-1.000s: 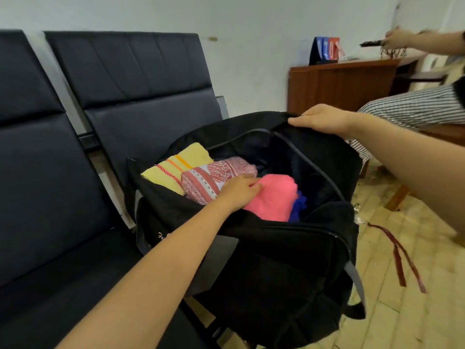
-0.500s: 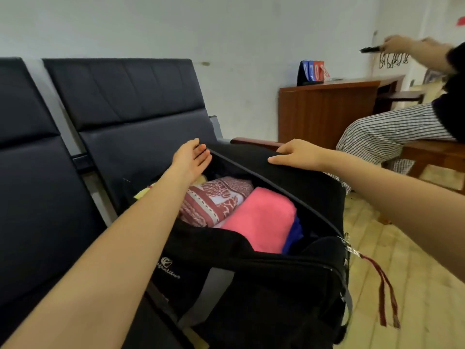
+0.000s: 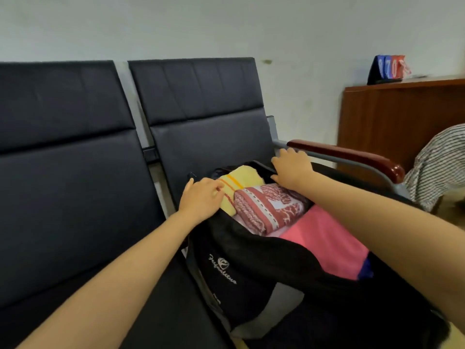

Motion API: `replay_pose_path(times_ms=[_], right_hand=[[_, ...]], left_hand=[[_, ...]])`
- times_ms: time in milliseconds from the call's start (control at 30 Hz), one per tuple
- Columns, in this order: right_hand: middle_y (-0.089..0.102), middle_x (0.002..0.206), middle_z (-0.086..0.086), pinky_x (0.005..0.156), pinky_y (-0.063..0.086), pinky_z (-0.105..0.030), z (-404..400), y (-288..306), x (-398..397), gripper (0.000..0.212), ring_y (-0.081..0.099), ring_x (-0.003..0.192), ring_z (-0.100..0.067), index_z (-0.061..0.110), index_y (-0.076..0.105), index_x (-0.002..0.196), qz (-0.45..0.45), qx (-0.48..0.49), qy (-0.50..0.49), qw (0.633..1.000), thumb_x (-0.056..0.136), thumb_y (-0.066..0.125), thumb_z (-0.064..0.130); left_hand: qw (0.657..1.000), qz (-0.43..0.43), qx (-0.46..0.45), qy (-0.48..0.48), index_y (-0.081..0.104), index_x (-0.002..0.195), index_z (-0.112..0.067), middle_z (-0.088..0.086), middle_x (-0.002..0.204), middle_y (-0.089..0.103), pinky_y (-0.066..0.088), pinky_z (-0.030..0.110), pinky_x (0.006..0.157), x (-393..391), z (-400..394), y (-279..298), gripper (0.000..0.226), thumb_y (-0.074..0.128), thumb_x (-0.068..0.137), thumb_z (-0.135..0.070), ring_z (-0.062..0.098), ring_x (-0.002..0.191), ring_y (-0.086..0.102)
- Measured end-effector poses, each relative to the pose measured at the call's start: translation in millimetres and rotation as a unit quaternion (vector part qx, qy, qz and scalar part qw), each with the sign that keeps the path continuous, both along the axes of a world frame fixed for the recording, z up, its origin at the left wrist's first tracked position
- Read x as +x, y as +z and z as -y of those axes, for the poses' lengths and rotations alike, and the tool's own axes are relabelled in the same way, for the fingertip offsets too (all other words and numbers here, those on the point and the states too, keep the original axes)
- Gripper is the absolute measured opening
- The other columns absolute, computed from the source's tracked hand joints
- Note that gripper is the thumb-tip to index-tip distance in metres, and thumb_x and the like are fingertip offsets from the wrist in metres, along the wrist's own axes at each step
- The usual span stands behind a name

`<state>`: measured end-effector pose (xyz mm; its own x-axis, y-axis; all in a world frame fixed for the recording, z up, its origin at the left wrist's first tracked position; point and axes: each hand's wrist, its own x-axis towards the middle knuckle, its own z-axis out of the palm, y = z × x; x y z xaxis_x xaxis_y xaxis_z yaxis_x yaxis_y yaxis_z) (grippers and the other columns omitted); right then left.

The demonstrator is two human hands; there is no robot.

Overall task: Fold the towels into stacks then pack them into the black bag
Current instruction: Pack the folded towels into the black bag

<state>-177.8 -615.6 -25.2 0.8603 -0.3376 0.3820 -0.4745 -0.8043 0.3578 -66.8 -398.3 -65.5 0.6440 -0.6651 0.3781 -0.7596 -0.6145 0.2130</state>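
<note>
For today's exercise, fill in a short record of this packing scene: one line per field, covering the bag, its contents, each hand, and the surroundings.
bag: black bag, open at the top, sitting on a black seat
contents: yellow towel, red patterned towel and pink towel, folded side by side; a blue edge shows by the pink one
left hand: left hand at the bag's near rim, fingers touching the yellow towel
right hand: right hand resting on the bag's far rim
surroundings: wooden cabinet, red armrest, another person's striped sleeve
</note>
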Motion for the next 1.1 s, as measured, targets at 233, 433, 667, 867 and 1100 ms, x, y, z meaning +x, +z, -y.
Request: replay_pose_path(times_ms=[233, 433, 667, 867, 1100], right_hand=[[0.065, 0.089, -0.009, 0.066, 0.042, -0.034, 15.7, 13.9, 15.5, 0.052, 0.061, 0.081, -0.029, 0.009, 0.067, 0.098, 0.075, 0.01, 0.027, 0.997, 0.101, 0.033, 0.048], [0.058, 0.078, -0.017, 0.066, 0.035, -0.033, 17.3, 80.2, -3.5, 0.051, 0.056, 0.081, -0.036, 0.004, 0.059, 0.07, 0.282, 0.178, 0.066, 0.94, 0.099, 0.04, 0.041], [0.065, 0.09, -0.008, 0.065, 0.04, -0.034, -51.5, 10.7, -35.2, 0.05, 0.061, 0.086, -0.029, 0.009, 0.069, 0.085, 0.044, 0.097, 0.168, 0.98, 0.1, 0.038, 0.045], [0.06, 0.109, -0.008, 0.068, 0.035, -0.032, -63.1, -26.8, -32.0, 0.047, 0.059, 0.096, -0.027, 0.011, 0.07, 0.098, 0.033, 0.137, 0.149, 0.979, 0.101, 0.036, 0.044], [0.058, 0.113, -0.006, 0.078, 0.044, -0.034, -59.9, -37.3, -48.2, 0.038, 0.058, 0.099, -0.027, 0.021, 0.071, 0.107, 0.06, 0.253, 0.141, 0.955, 0.1, 0.04, 0.043]], left_hand=[[0.989, 0.07, 0.13, -0.02, 0.047, 0.137, -0.04, -0.01, 0.152, 0.033, -0.002, 0.048, 0.118, -10.5, 22.2, -10.9, 0.043, 0.023, 0.101, -0.04, 0.019, 0.138, 0.03], [0.985, 0.081, 0.154, -0.017, 0.052, 0.134, -0.035, -0.008, 0.155, 0.027, -0.005, 0.051, 0.117, -15.4, 34.6, -22.7, 0.044, 0.022, 0.102, -0.037, 0.022, 0.141, 0.02], [0.992, 0.089, 0.037, -0.081, 0.059, 0.121, -0.025, -0.002, 0.132, 0.049, 0.027, 0.042, 0.107, -8.6, 21.8, -16.6, 0.035, 0.035, 0.099, -0.038, 0.023, 0.124, 0.042], [0.965, 0.14, 0.142, -0.172, 0.063, 0.077, -0.019, -0.006, 0.078, 0.059, 0.04, 0.035, 0.076, -11.4, -16.3, 5.2, 0.041, 0.031, 0.089, -0.043, 0.015, 0.075, 0.05], [0.901, -0.039, 0.421, -0.095, 0.057, 0.076, -0.016, 0.0, 0.077, 0.054, 0.035, 0.029, 0.064, -44.7, -33.4, 15.1, 0.042, 0.037, 0.095, -0.048, 0.019, 0.073, 0.048]])
